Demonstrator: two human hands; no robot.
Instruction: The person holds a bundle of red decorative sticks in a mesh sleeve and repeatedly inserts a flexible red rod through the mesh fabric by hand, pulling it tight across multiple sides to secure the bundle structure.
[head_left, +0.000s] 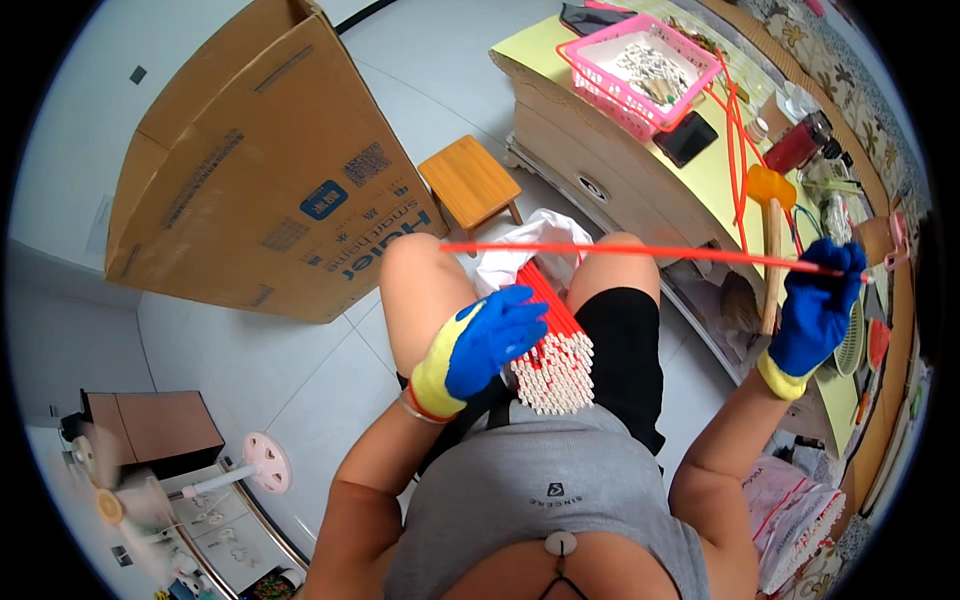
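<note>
My right hand [815,310], in a blue and yellow work glove, is closed around one end of a long thin red rod [620,249]. A white tip pokes out past that fist, and the rod runs left, almost level, above my knees. My left hand [490,340], gloved alike, hovers at the left side of a thick bundle of red rods [555,365] with white ends. Its fingers are stretched out and hold nothing that I can see. The bundle lies between my thighs, its white ends toward me, its far part reaching into a white bag or cloth [540,228].
A tall cardboard box [270,190] stands at the left, with a small wooden stool [469,182] beside it. On the cabinet [545,60] at the right are a pink basket [610,90], a black phone [686,138], a mallet [772,240] and loose red rods [735,150]. A fan [130,495] stands lower left.
</note>
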